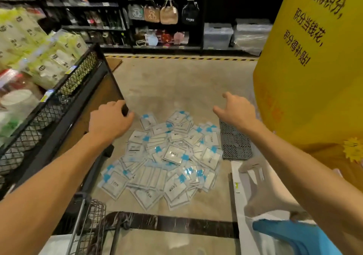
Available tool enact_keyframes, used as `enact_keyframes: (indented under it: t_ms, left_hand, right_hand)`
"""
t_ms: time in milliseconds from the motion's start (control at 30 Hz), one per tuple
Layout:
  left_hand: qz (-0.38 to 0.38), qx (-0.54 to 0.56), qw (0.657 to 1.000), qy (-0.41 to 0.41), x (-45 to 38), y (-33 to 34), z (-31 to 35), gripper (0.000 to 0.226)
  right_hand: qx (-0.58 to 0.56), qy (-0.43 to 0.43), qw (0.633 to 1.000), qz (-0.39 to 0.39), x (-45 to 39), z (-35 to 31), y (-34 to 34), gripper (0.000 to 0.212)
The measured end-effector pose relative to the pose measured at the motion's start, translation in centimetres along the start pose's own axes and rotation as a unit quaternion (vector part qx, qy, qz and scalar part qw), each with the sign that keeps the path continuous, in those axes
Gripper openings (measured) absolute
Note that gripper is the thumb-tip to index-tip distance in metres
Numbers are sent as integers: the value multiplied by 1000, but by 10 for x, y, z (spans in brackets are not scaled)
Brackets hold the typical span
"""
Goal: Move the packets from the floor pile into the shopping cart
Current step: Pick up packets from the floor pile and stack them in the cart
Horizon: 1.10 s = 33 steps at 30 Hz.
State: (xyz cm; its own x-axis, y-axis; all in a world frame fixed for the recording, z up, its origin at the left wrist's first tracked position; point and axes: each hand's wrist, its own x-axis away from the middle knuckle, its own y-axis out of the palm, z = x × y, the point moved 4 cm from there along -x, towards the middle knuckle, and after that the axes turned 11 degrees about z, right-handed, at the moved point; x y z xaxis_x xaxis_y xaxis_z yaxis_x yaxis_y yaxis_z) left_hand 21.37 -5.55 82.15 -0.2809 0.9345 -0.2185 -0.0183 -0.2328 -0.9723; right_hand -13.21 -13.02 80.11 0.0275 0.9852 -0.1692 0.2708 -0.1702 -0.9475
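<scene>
Both hands above pile of clear, blue-tabbed plastic packets: left hand fingers curled, empty; right hand fingers spread, empty.

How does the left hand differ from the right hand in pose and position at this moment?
The left hand has its fingers curled downward next to the corner of the black mesh shelf, while the right hand has its fingers spread and straight. The left hand is at the left edge of the packet pile; the right hand is at its far right edge, near the yellow sign. Both are bare, above the floor, and hold no packet.
</scene>
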Motion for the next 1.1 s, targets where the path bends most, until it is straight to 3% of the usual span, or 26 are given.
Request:
enact_keyframes:
  t_ms: [200, 567, 667, 933, 1100]
  left_hand:
    - [-35, 13, 999, 37, -40, 72, 17, 59]
    - [-161, 38, 978, 123, -104, 278, 13, 65]
    - [-188, 39, 973, 126, -99, 349, 7, 64]
    - [-294, 30, 949, 110, -24, 593, -13, 72]
    - [-353, 41, 933, 59, 44, 753, -28, 79]
  right_hand:
    - [8, 46, 999, -21, -19, 30, 57, 66]
    - [50, 144, 986, -68, -29, 50, 212, 59]
    - [49, 160, 982, -88, -23, 63, 274, 48]
    - [38, 169, 972, -161, 7, 129, 499, 60]
    - [44, 169, 967, -184, 31, 172, 647, 67]
